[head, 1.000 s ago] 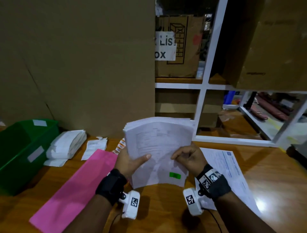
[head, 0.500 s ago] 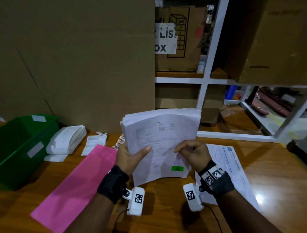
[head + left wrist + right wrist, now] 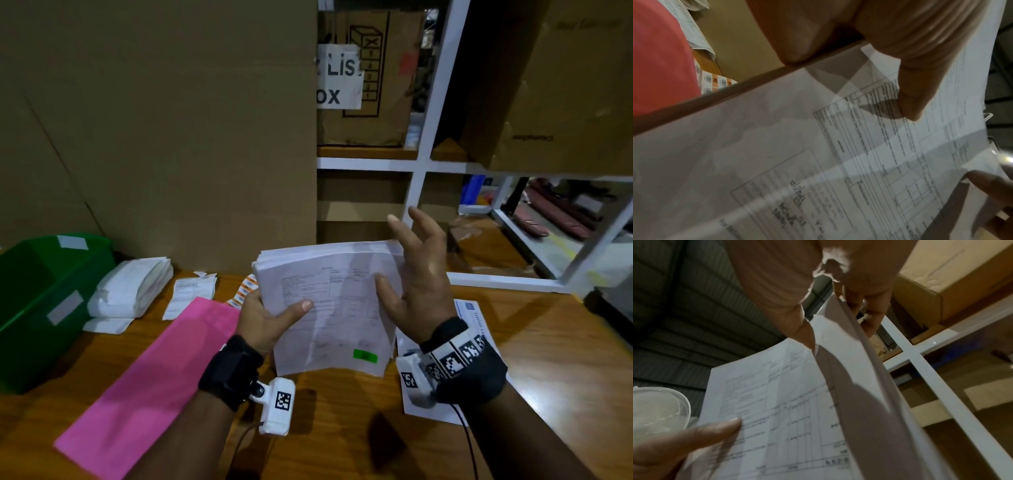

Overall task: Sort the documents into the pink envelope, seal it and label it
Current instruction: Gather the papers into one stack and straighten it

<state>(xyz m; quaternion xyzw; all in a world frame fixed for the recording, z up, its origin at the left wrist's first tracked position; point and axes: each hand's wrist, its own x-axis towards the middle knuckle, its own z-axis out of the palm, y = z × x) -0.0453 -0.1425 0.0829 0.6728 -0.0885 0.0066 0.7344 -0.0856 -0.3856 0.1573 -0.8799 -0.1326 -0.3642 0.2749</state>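
Note:
A thick stack of printed documents (image 3: 329, 301) stands upright above the wooden table (image 3: 342, 428). My left hand (image 3: 270, 318) grips its left edge, thumb across the front page, fingers hidden behind. My right hand (image 3: 404, 260) is at the stack's upper right edge with fingers spread and straight, thumb resting on the front sheet. In the left wrist view the stack (image 3: 818, 162) fills the frame; in the right wrist view the stack (image 3: 787, 402) runs between thumb and fingers. The pink envelope (image 3: 154, 377) lies flat on the table left of my left wrist, empty-looking.
A green bin (image 3: 41, 308) stands at far left, folded white packets (image 3: 133, 287) and a paper slip (image 3: 190, 291) beside it. Barcode labels (image 3: 245, 291) lie behind the envelope. A printed sheet (image 3: 479, 322) lies under my right wrist. A cardboard wall (image 3: 171, 120) and white shelving (image 3: 421, 164) stand behind.
My right hand has released its pinch on the stack's lower right part and risen to the upper right edge with fingers spread. The left hand still holds the stack.

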